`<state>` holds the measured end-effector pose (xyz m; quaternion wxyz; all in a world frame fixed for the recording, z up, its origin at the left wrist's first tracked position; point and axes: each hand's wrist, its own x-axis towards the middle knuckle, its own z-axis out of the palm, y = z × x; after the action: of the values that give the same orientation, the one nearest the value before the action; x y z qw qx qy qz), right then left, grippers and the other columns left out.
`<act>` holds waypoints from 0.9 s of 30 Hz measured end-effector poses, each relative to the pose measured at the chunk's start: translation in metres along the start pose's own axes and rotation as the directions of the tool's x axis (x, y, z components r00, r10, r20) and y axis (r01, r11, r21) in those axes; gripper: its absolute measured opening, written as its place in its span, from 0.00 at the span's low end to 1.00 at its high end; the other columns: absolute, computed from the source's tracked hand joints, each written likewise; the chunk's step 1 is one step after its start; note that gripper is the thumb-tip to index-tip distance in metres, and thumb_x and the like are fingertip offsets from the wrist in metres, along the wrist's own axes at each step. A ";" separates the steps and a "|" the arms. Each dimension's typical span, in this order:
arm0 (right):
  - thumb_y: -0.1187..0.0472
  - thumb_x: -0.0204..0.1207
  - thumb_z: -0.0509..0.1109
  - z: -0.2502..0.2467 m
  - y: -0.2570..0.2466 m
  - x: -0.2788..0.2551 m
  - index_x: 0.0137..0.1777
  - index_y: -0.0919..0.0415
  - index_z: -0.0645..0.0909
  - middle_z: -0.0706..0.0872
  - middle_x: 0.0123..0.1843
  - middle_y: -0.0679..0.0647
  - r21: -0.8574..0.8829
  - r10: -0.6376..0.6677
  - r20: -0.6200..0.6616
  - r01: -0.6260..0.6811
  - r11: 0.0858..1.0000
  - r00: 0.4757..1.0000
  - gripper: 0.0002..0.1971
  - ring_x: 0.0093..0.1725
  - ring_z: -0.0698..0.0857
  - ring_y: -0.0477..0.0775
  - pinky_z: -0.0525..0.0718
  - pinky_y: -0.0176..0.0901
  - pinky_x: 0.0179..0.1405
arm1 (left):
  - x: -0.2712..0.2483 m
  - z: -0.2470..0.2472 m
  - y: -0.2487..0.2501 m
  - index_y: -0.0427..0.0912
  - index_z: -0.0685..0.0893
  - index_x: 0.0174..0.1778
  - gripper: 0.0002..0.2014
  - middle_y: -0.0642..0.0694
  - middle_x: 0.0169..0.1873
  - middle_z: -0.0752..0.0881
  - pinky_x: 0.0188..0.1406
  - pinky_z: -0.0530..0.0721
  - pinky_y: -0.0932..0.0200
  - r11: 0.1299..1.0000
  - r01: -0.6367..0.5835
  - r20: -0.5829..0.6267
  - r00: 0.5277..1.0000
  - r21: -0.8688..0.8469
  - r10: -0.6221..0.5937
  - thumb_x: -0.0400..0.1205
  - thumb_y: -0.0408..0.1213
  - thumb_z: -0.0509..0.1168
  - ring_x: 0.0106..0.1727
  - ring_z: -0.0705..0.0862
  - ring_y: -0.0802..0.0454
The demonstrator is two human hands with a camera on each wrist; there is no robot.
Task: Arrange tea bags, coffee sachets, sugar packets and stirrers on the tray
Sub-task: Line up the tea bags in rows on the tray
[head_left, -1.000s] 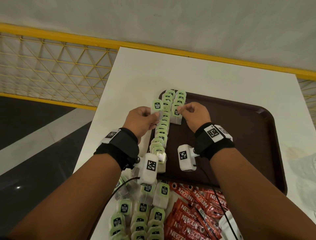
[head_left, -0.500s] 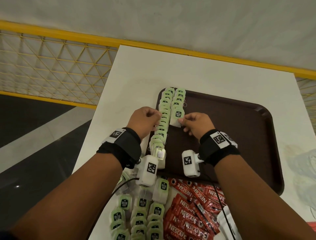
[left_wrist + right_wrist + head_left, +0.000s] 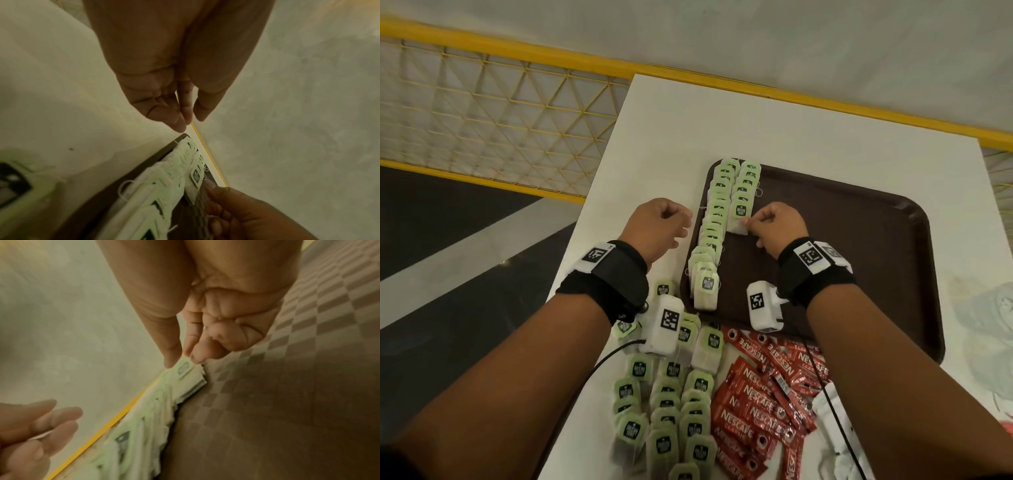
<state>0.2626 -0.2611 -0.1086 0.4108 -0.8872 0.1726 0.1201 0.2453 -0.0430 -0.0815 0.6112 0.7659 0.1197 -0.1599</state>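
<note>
A dark brown tray (image 3: 859, 260) lies on the white table (image 3: 671, 137). Two rows of green-tagged tea bags run along its left side: a long row (image 3: 714, 236) and a shorter one (image 3: 748, 181). My right hand (image 3: 751, 224) pinches the nearest tea bag (image 3: 739, 214) of the short row, seen close in the right wrist view (image 3: 185, 369) under my right hand (image 3: 180, 361). My left hand (image 3: 681, 222) hovers over the table just left of the tray, fingers loosely curled and empty (image 3: 189, 120).
Loose tea bags (image 3: 671, 407) are heaped on the table in front of the tray, with red Nescafe sachets (image 3: 763, 407) beside them and white packets (image 3: 835, 421) further right. A yellow mesh railing (image 3: 500, 113) stands past the table's left edge.
My left hand has let go of its tea bag at the long row and drawn back left, empty. My right hand has brought its tea bag down onto the short row's near end.
</note>
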 end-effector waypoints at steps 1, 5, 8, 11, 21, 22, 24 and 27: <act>0.50 0.76 0.75 -0.002 -0.003 -0.009 0.47 0.60 0.80 0.84 0.36 0.52 -0.014 -0.031 0.004 0.031 0.999 1.000 0.13 0.26 0.81 0.46 0.75 0.33 0.23 | -0.006 -0.004 -0.001 0.46 0.84 0.45 0.04 0.48 0.44 0.89 0.36 0.81 0.62 1.000 -0.003 0.002 1.000 0.012 0.003 0.84 0.35 0.64 0.42 0.86 0.54; 0.48 0.76 0.74 -0.005 -0.008 -0.054 0.46 0.57 0.81 0.86 0.44 0.53 -0.059 -0.112 0.151 0.122 0.991 0.982 0.12 0.33 0.84 0.48 0.77 0.34 0.29 | -0.036 -0.019 -0.008 0.44 0.84 0.47 0.03 0.47 0.44 0.89 0.36 0.82 0.62 0.996 -0.012 0.050 0.999 0.087 0.008 0.83 0.36 0.66 0.41 0.86 0.54; 0.48 0.76 0.74 0.000 -0.006 -0.094 0.44 0.53 0.81 0.85 0.42 0.49 -0.163 -0.152 0.290 0.206 0.965 0.945 0.10 0.39 0.83 0.47 0.80 0.40 0.37 | -0.059 -0.031 -0.021 0.42 0.85 0.47 0.04 0.47 0.44 0.88 0.36 0.82 0.61 0.983 -0.020 0.084 0.996 0.182 0.005 0.83 0.36 0.66 0.42 0.86 0.54; 0.50 0.76 0.74 0.009 0.000 -0.129 0.44 0.50 0.82 0.85 0.43 0.45 -0.257 -0.153 0.402 0.272 0.927 0.903 0.06 0.43 0.83 0.46 0.80 0.40 0.41 | -0.076 -0.043 -0.040 0.40 0.86 0.49 0.06 0.51 0.41 0.86 0.41 0.82 0.59 0.921 -0.082 0.100 0.994 0.382 0.047 0.83 0.38 0.66 0.42 0.83 0.55; 0.50 0.75 0.75 0.050 -0.012 -0.156 0.73 0.49 0.74 0.77 0.62 0.54 -0.409 -0.227 0.462 0.434 0.803 0.857 0.27 0.56 0.82 0.55 0.81 0.46 0.56 | -0.095 -0.066 -0.075 0.42 0.76 0.69 0.28 0.39 0.65 0.74 0.64 0.78 0.47 0.594 -0.002 0.094 0.988 0.805 -0.125 0.77 0.48 0.74 0.65 0.76 0.39; 0.49 0.75 0.75 0.053 -0.014 -0.156 0.74 0.49 0.73 0.76 0.64 0.55 -0.448 -0.214 0.472 0.442 0.777 0.855 0.28 0.58 0.82 0.57 0.81 0.48 0.57 | -0.096 -0.064 -0.073 0.41 0.75 0.70 0.30 0.39 0.65 0.73 0.64 0.77 0.47 0.581 -0.010 0.103 0.987 0.814 -0.127 0.76 0.49 0.75 0.65 0.76 0.38; 0.50 0.75 0.75 0.059 -0.017 -0.154 0.73 0.49 0.73 0.75 0.64 0.56 -0.505 -0.195 0.480 0.451 0.736 0.855 0.27 0.58 0.82 0.60 0.82 0.51 0.57 | -0.098 -0.060 -0.069 0.40 0.74 0.70 0.32 0.38 0.65 0.73 0.64 0.78 0.45 0.562 -0.032 0.122 0.985 0.827 -0.124 0.74 0.48 0.77 0.65 0.76 0.38; 0.53 0.74 0.76 0.065 -0.020 -0.154 0.65 0.53 0.76 0.74 0.61 0.57 -0.561 -0.196 0.467 0.460 0.688 0.862 0.21 0.54 0.82 0.61 0.82 0.53 0.54 | -0.099 -0.057 -0.066 0.40 0.74 0.69 0.31 0.38 0.65 0.73 0.63 0.79 0.45 0.558 -0.046 0.145 0.980 0.829 -0.135 0.73 0.45 0.78 0.63 0.78 0.38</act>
<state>0.1262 -0.1670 -0.0810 0.1132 -0.9505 -0.1261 0.2605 0.1351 0.0283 -0.0907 0.1840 0.9404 -0.0095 -0.2857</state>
